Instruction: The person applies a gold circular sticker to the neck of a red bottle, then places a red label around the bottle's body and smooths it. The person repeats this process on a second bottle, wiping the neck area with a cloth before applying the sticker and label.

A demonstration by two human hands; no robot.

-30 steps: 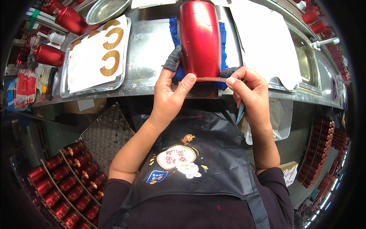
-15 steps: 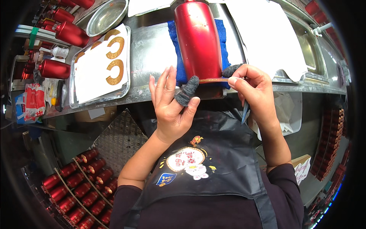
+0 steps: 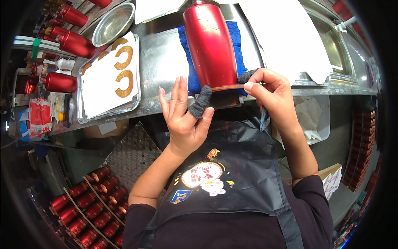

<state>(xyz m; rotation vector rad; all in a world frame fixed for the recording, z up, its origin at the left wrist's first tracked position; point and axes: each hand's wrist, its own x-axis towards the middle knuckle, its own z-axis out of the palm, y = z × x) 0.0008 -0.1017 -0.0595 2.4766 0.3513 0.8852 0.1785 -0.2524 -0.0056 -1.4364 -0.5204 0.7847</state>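
A glossy red bottle (image 3: 211, 45) lies on a folded blue cloth (image 3: 238, 41), its base facing me. A thin gold-brown strip (image 3: 227, 87) runs along the edge of the base. My left hand (image 3: 182, 124) has its fingers stretched out; the index finger, in a dark grey finger sleeve, touches the left end of the base. My right hand (image 3: 271, 93) is curled at the right end, thumb and sleeved index finger against the base edge. Blue pointed tweezers (image 3: 263, 119) stick out below its palm; their other end is hidden.
Left of the bottle, a clear tray (image 3: 137, 97) bears white sheets with gold C-shaped stickers (image 3: 124, 84). A metal bowl (image 3: 114, 25) stands behind it. White paper (image 3: 286, 41) covers the bench at right. More red bottles (image 3: 76, 43) lie at far left; several fill a rack (image 3: 89, 207) below.
The whole view has shifted slightly, and the bottle appears a little further left and up. Both hands keep nearly the same places at the bottle's base.
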